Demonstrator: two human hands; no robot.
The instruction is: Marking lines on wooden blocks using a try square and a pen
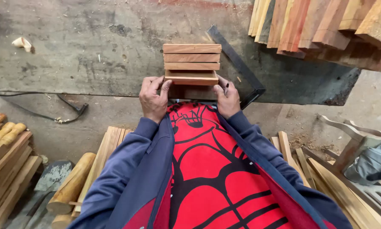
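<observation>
Dusty workbench [93,51]: both hands, left [153,98] and right [227,99], grip the stacked wooden blocks [191,63] at their ends.

Both arms reach forward, sleeves dark blue; left hand [154,99] and right hand [227,99] face each other, fingers curled inward.

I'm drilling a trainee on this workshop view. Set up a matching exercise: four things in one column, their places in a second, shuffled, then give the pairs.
Things:
1. stack of short wooden blocks
2. metal square
3. round wooden posts
4. black cable

Places:
A. lower left, on the floor beside flat planks
B. between the left hand and right hand, on the bench
C. running in from the left edge, below the bench edge
D. right of the blocks, lying flat on the bench

Pairs: 1-B, 2-D, 3-A, 4-C
</observation>
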